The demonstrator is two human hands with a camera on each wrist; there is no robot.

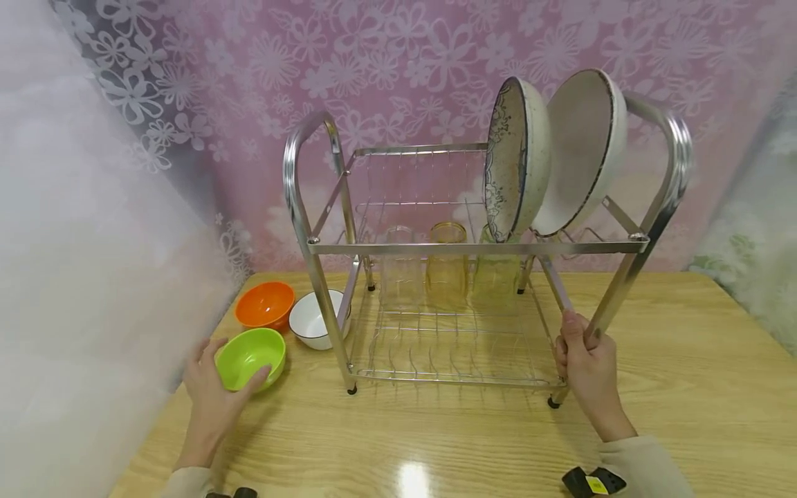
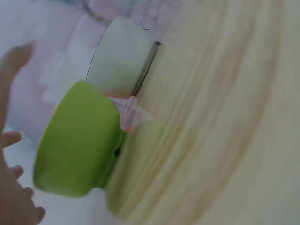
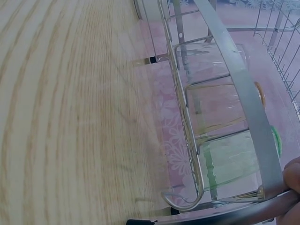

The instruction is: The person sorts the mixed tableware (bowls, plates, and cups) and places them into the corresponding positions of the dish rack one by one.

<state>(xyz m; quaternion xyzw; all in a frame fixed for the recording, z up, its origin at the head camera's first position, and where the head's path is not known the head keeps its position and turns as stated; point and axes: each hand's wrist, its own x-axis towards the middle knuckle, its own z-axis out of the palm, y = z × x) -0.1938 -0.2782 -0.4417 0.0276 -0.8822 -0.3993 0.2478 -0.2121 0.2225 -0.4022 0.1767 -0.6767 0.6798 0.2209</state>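
A two-tier metal dish rack [image 1: 448, 247] stands on the wooden table. My right hand [image 1: 585, 360] grips its front right leg low down; the right wrist view shows a bit of that hand [image 3: 291, 180] at the edge. My left hand [image 1: 214, 391] is at a green bowl [image 1: 249, 360], with thumb and fingers spread over the rim. In the left wrist view, its fingers [image 2: 16, 58] look apart from the green bowl [image 2: 77, 145]. Just behind lie an orange bowl [image 1: 264, 306] and a white bowl [image 1: 309, 321] with a dark rim.
On the upper tier, a patterned bowl [image 1: 537, 159] and a white dish [image 1: 616, 152] lean on edge. The lower tier holds a clear glass [image 1: 400, 277], an amber glass [image 1: 446, 277] and a green glass [image 1: 496, 280]. A flowered curtain [image 1: 398, 62] hangs behind.
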